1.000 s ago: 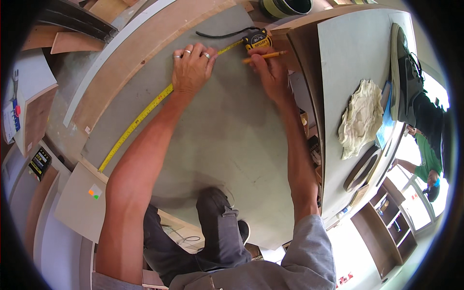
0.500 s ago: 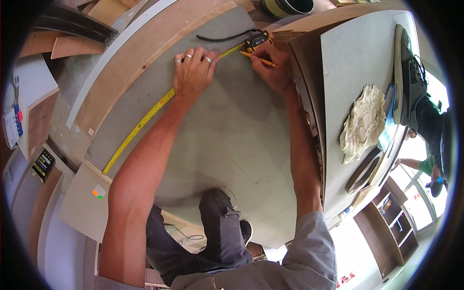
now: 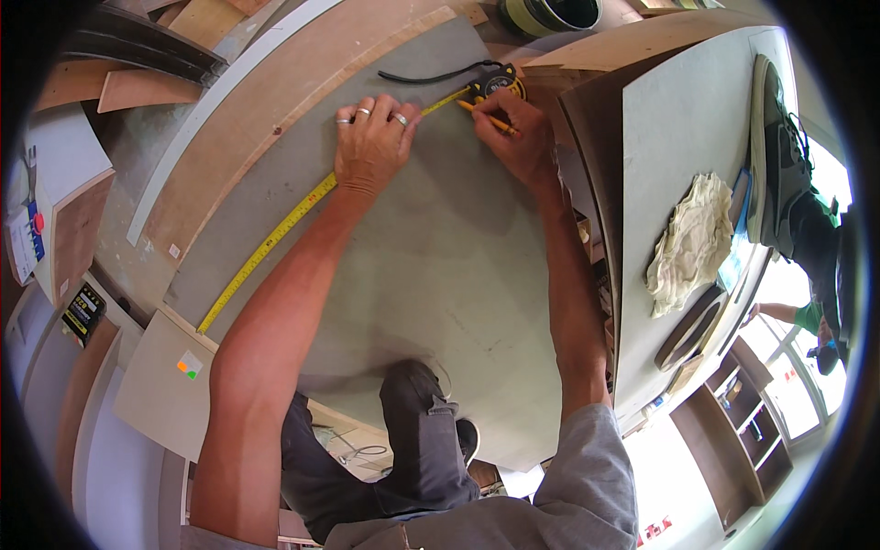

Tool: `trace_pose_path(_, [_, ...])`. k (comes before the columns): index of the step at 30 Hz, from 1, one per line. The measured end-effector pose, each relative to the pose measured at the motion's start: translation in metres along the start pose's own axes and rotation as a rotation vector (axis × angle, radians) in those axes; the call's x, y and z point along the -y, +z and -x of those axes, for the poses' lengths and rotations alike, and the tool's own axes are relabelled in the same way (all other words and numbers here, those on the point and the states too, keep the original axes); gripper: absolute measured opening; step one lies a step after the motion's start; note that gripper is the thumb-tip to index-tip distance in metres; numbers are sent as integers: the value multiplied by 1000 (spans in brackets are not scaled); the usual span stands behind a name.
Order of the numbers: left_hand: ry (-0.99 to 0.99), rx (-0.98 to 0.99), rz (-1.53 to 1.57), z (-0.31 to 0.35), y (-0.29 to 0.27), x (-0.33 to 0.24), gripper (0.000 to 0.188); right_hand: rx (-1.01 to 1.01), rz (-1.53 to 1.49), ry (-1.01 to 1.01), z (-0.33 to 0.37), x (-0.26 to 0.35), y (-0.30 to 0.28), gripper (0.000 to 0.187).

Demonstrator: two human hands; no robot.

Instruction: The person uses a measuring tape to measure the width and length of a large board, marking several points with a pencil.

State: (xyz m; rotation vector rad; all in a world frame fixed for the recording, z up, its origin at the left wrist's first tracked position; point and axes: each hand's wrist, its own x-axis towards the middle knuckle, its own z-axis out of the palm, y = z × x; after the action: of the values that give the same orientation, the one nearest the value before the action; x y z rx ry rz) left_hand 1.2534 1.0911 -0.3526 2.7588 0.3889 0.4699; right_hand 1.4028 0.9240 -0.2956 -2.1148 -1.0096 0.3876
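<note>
A large grey board (image 3: 440, 247) lies in front of me, with a yellow tape measure blade (image 3: 275, 238) drawn across its far left part. The blade runs under my left hand (image 3: 374, 147), whose ringed fingers are bent and pressed together at the strip, to the black-and-yellow tape measure case (image 3: 498, 82) at the far side. A dark wrist strap (image 3: 422, 79) trails from the case. My right hand (image 3: 522, 142) is closed around a yellow pencil (image 3: 490, 117), its tip near the board beside the blade, just short of the case. My right fingers partly cover the case.
A raised grey panel (image 3: 669, 119) stands close to my right forearm, bearing a crumpled cream cloth (image 3: 692, 243) and a shoe (image 3: 779, 165). A black bucket (image 3: 550, 14) is at the far edge. Wooden strips (image 3: 275, 110) lie left of the board. Another person (image 3: 807, 316) appears far right.
The pencil has tilted slightly in my right hand, its tip staying by the blade. My left hand keeps its place on the tape. The whole view has shifted a little.
</note>
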Motion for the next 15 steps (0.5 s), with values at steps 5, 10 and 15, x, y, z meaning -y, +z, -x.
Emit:
trace_pose_path(5, [1,-2,-1,0,0,1,13,10,39,46,-2,5,1,9])
trace_pose_path(10, [-1,13,3,0,-1,0,13,1,70,-3,-1,3,1,9])
trace_pose_path(15, [2,9,7,0,-1,1,13,8,78,24,-3,8,0,9])
